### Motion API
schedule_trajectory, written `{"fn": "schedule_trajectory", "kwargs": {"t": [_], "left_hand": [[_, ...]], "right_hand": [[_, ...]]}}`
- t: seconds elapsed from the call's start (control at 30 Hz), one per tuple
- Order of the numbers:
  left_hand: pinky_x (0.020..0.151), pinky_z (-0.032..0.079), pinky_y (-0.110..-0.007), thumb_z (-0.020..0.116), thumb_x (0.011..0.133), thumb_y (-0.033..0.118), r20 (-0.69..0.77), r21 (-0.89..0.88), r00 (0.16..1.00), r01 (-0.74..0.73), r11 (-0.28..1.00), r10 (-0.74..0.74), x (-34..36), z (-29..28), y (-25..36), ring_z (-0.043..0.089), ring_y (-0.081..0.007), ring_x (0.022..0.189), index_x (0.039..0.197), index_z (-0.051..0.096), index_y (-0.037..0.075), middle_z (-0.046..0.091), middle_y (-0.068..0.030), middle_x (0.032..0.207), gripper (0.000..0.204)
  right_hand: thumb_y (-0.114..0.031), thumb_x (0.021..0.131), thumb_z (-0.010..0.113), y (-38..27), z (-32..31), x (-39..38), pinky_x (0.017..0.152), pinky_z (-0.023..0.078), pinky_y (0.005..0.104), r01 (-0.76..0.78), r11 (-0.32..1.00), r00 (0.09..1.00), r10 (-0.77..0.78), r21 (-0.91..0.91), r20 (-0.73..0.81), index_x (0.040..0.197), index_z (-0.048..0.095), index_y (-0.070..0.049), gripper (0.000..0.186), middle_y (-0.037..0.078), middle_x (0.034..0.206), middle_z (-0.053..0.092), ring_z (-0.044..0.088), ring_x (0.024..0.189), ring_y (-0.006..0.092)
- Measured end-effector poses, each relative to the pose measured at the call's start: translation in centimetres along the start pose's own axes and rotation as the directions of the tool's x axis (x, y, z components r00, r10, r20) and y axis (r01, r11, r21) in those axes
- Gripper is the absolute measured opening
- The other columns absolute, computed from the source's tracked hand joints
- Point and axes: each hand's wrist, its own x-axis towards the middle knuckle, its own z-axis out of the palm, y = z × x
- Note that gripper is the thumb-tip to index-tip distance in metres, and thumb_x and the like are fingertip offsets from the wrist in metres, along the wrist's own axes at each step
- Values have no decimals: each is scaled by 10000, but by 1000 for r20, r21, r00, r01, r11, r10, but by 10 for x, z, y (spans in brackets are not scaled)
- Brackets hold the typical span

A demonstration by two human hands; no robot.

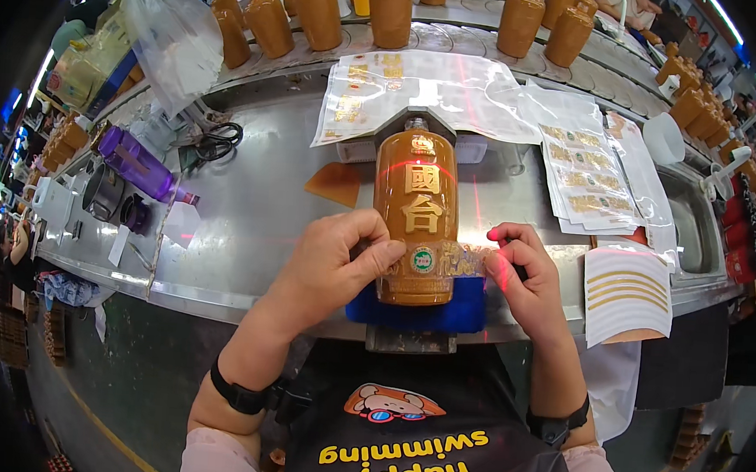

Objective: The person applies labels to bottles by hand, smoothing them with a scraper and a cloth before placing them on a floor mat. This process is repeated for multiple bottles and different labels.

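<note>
A glossy brown bottle [395,198] with raised gold characters lies in a dark grey holder [444,125], its neck pointing away from me. Beneath its base is a blue pad [467,311]. Across the lower part of the bottle runs a clear label strip [448,260] with gold print and a green round mark. My left hand [333,255] is closed at the strip's left end, its thumb pressing against the bottle's side. Off the bottle's right side, my right hand [526,277] pinches the strip's other end between thumb and finger. Red laser lines cross the bottle and the right fingers.
Label sheets [580,167] and a sheet of curved gold strips [627,288] lie at right, near a sink [693,223]. At left are a purple bottle [138,162], a metal mug [100,195] and a hanging plastic bag [168,37]. Brown bottles [389,13] line the conveyor behind.
</note>
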Motion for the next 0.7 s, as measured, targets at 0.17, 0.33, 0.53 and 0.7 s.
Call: {"fn": "schedule_trajectory", "kwargs": {"t": [0.17, 0.33, 0.53, 0.7], "left_hand": [[526, 396, -323, 666, 890, 231, 21, 26, 1000, 11, 1000, -12, 2, -2, 1, 515, -162, 569, 763, 566, 8, 563, -99, 631, 277], [519, 385, -325, 668, 891, 237, 17, 18, 1000, -3, 1000, 3, 2, -2, 2, 493, -163, 555, 754, 558, 9, 537, -89, 615, 288], [538, 393, -328, 676, 883, 249, -4, 36, 1000, -24, 999, 24, 2, -1, -1, 488, -180, 576, 743, 545, 11, 515, -91, 624, 306], [702, 431, -284, 683, 895, 263, -27, 149, 1000, 3, 989, 1, -1, -2, -1, 518, -141, 788, 866, 563, 29, 565, -39, 819, 264]], "right_hand": [[-95, 918, 621, 1, -1, 0, 813, 411, 258, -24, 1000, 1000, 24, 6, 5, 794, 589, -11, 154, 109, 1111, 534, 506, 957, 136], [-96, 918, 623, -1, -1, 0, 829, 417, 264, -5, 1000, 1000, 5, 5, 7, 791, 594, -11, 156, 112, 1115, 535, 513, 973, 145], [-107, 913, 634, 3, 1, 0, 851, 420, 268, -12, 1000, 1000, 12, -18, 4, 791, 597, -13, 158, 116, 1117, 538, 524, 1006, 162], [-86, 893, 647, 11, -6, 3, 763, 483, 291, 24, 979, 999, -29, -201, -22, 948, 643, 19, 119, 130, 1095, 563, 577, 931, 178]]}}
